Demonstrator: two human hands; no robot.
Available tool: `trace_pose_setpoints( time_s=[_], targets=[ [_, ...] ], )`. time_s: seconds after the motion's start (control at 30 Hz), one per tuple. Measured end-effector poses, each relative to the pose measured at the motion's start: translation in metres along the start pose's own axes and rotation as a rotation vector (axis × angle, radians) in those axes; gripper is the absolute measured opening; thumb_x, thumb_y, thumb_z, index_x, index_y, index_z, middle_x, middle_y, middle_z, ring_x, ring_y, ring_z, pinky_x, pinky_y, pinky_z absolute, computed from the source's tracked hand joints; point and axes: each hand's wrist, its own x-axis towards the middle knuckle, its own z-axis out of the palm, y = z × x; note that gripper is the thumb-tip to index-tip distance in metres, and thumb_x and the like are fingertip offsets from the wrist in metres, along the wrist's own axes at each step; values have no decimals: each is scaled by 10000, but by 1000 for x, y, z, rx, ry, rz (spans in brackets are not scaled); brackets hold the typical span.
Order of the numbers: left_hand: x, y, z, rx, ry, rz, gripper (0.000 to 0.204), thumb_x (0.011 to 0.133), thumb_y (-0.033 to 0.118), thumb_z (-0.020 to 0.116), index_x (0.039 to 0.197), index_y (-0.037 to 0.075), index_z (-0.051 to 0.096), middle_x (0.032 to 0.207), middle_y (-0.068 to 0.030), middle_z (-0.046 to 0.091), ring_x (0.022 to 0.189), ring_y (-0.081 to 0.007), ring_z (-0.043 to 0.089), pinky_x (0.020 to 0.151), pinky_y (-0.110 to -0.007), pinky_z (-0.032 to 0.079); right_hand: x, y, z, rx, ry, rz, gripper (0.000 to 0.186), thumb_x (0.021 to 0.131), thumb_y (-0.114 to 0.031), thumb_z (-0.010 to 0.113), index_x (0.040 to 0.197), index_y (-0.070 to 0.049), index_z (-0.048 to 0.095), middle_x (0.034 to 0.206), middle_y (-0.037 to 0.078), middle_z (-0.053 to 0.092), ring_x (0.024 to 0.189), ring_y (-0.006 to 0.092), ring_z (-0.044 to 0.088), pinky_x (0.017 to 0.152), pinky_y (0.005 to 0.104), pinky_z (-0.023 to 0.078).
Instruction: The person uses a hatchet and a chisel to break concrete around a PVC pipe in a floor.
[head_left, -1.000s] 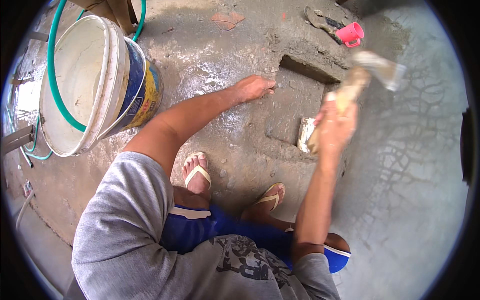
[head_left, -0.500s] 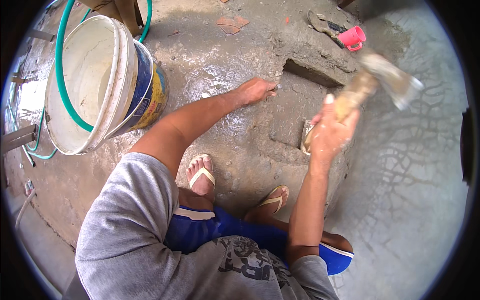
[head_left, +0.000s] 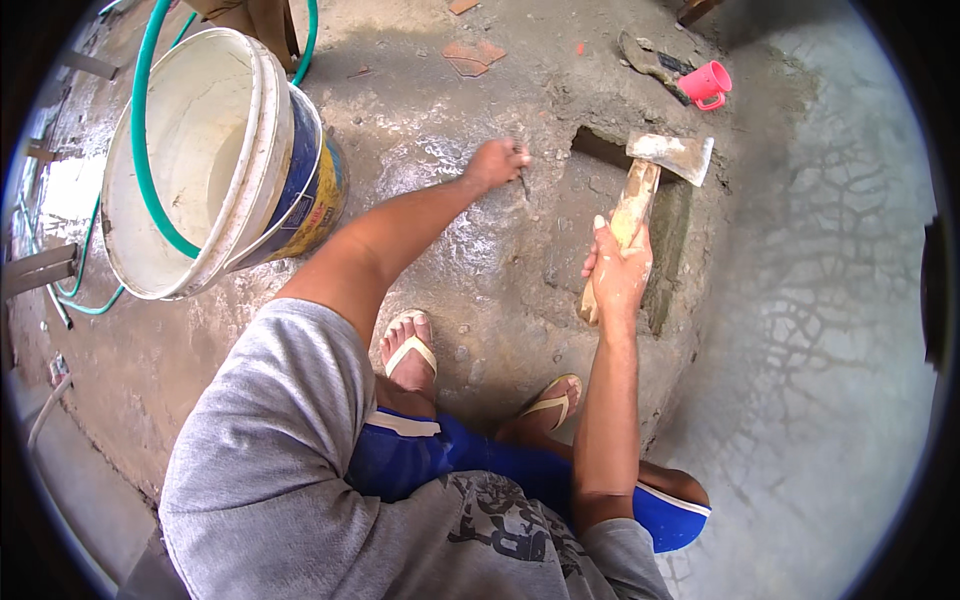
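Note:
My right hand (head_left: 620, 268) grips the wooden handle of a mortar-smeared hammer (head_left: 668, 152), whose pale head lies over the upper right end of a rectangular cut hollow (head_left: 580, 240) in the rough concrete. My left hand (head_left: 498, 162) is closed at the upper left of the hollow, with a small, thin dark item at its fingers that I cannot make out.
A large bucket (head_left: 185, 120) with a green hose (head_left: 143, 120) over its rim stands left. A pink mug (head_left: 705, 82), a dark tool (head_left: 650, 65) and broken tile pieces (head_left: 470, 56) lie beyond the hollow. Smooth cracked concrete (head_left: 800, 330) is on the right.
The hammer has swung left and turned more upright, uncovering more of the hollow's right side. My left hand has shifted slightly up and to the left.

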Motion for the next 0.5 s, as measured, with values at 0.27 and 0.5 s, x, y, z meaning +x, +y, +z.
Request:
trace_pose_setpoints(
  time_s=[0.27, 0.5],
  targets=[
    [-4, 26, 8, -409, 71, 182, 228, 980, 184, 633, 1108, -5, 620, 1001, -106, 725, 909, -129, 694, 760, -294, 580, -18, 52, -5, 172, 15, 233, 203, 967, -161, 648, 1110, -57, 549, 679, 14, 535, 476, 109, 516, 396, 271, 436],
    [-14, 58, 8, 446, -79, 476, 254, 967, 296, 639, 1066, 63, 648, 868, -172, 697, 832, -298, 703, 714, -395, 522, -21, 64, -6, 189, -3, 239, 193, 971, -168, 644, 1098, -64, 542, 690, 10, 528, 477, 105, 506, 400, 268, 439]
  ],
)
